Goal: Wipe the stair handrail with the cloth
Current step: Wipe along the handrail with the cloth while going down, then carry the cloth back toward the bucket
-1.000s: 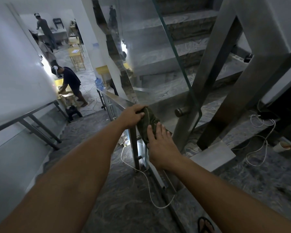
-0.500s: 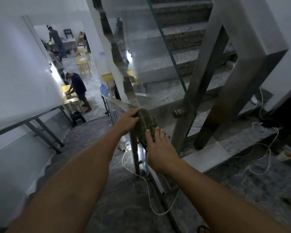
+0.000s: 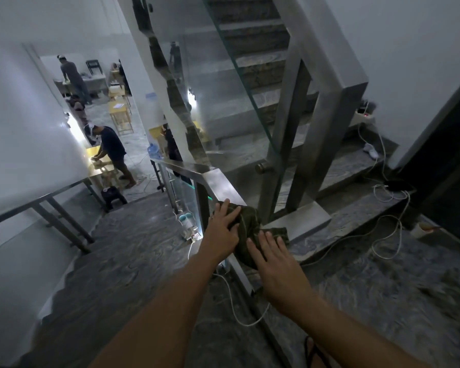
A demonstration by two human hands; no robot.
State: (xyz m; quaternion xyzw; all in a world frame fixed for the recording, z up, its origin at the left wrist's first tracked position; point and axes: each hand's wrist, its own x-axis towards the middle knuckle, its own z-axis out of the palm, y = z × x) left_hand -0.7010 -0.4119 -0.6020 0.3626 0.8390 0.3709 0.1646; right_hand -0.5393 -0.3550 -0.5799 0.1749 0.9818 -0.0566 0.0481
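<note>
The cloth (image 3: 246, 224) is pressed onto the handrail (image 3: 223, 185) under the flattened, spread left hand (image 3: 223, 225) and right hand (image 3: 275, 264), gripped by neither.

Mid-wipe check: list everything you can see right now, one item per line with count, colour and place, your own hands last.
cloth: one, dark green, draped over the handrail
handrail: one, steel, running down the centre
glass panel: one, clear, above the rail
white cables: several, on the landing at right
water jug: one, blue, downstairs
people: at least three, downstairs
left hand: flat on the cloth
right hand: flat on the cloth
</note>
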